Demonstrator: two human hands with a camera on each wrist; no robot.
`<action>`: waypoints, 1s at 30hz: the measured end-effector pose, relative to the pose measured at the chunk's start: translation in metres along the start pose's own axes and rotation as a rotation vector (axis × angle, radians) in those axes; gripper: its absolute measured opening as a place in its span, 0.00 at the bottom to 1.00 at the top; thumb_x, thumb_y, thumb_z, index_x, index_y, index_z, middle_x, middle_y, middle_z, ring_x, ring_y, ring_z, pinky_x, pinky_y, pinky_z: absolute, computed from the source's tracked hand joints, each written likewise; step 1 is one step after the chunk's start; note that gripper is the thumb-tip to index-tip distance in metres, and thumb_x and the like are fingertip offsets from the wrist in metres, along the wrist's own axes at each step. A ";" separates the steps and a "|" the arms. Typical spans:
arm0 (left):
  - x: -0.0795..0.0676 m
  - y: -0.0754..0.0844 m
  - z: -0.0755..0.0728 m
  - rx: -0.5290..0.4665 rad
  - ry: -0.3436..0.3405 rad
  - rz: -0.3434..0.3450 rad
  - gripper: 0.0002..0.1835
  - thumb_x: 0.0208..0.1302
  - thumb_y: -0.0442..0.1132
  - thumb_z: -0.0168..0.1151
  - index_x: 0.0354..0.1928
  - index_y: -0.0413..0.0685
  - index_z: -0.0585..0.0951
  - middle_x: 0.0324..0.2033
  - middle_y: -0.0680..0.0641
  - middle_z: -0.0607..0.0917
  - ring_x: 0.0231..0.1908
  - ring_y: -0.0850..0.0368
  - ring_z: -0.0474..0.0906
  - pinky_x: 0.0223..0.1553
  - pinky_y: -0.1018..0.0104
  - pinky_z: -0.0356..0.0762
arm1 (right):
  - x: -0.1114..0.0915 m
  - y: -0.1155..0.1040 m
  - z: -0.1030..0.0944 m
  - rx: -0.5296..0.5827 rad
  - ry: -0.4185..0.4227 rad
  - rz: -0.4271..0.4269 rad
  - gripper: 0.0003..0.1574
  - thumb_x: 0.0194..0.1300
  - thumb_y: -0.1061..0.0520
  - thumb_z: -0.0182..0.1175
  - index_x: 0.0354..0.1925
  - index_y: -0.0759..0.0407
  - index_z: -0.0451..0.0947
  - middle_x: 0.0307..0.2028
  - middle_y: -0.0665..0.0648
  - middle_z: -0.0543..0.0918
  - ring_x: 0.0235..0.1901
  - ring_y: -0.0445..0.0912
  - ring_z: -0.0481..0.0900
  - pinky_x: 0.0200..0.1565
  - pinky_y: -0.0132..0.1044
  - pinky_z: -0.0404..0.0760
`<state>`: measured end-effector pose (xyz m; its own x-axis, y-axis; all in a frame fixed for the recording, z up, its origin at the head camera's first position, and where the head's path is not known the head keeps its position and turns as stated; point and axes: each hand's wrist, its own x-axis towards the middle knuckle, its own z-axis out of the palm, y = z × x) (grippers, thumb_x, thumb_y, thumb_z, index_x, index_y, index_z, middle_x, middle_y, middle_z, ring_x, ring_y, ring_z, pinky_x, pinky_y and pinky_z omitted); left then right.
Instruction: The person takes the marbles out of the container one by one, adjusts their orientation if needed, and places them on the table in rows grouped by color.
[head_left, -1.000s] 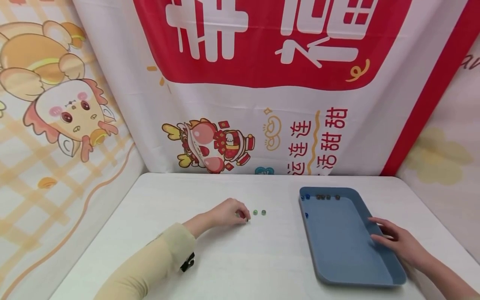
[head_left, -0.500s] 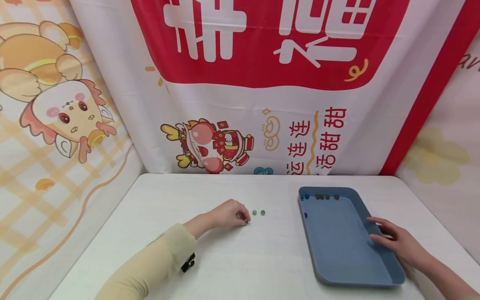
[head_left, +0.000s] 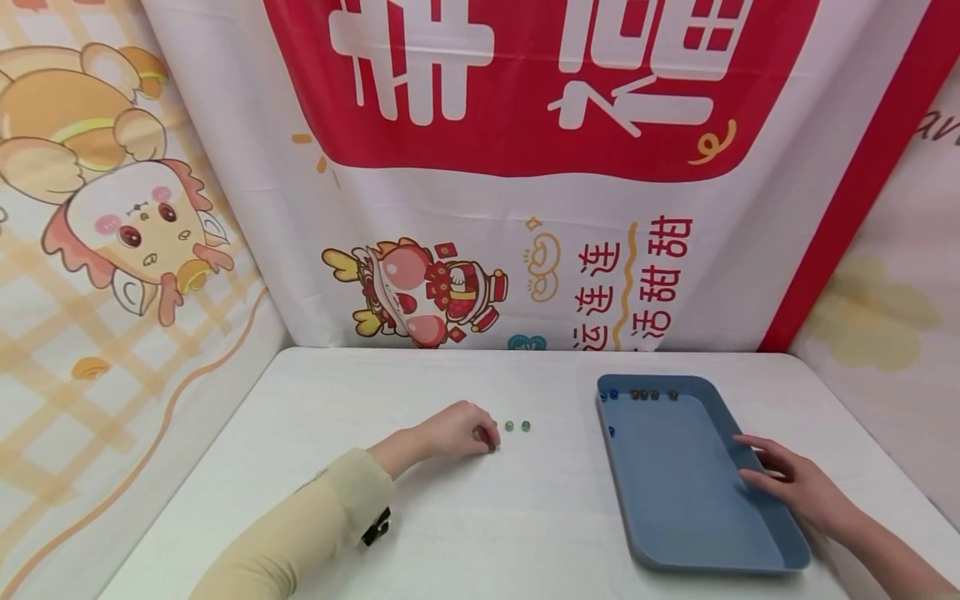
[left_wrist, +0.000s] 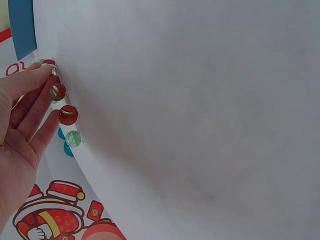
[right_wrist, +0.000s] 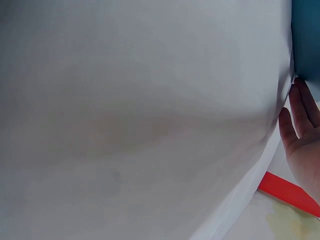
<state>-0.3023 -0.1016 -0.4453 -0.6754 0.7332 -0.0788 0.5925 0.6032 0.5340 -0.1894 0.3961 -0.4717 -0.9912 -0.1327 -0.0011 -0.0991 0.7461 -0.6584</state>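
Note:
My left hand (head_left: 459, 429) is low over the white table, thumb and forefinger pinching a small glass marble (head_left: 492, 447). In the left wrist view, the pinched marble (left_wrist: 48, 62) is partly hidden by the fingertips. Close by its other fingers are two reddish marbles (left_wrist: 68, 115) and a green marble (left_wrist: 73, 139). Just right of that hand lie two greenish marbles (head_left: 517, 426). My right hand (head_left: 802, 487) holds the right rim of a blue tray (head_left: 690, 500), thumb over the rim; in the right wrist view, other fingers (right_wrist: 300, 107) are by its outer side.
Inside the tray, blue marbles (head_left: 613, 394) and several brownish marbles (head_left: 645, 395) sit along the far wall, with another blue marble (head_left: 611, 432) by the left wall. Printed cloth (head_left: 540, 250) hangs behind the table (head_left: 450, 533) and at both sides.
The left fingertips and the pinched marble have shifted slightly toward the near side of the table. The right hand and tray stay in place.

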 end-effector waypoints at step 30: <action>0.078 0.069 -0.041 -0.037 0.086 0.132 0.08 0.67 0.38 0.63 0.46 0.52 0.85 0.39 0.57 0.85 0.40 0.68 0.76 0.44 0.74 0.74 | -0.001 -0.001 -0.001 -0.001 -0.004 0.000 0.38 0.67 0.49 0.62 0.66 0.67 0.63 0.61 0.79 0.66 0.54 0.73 0.71 0.45 0.52 0.80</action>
<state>-0.3318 -0.0153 -0.3799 -0.6284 0.7751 0.0657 0.6635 0.4900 0.5654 -0.1883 0.3958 -0.4703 -0.9907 -0.1358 -0.0041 -0.0996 0.7465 -0.6579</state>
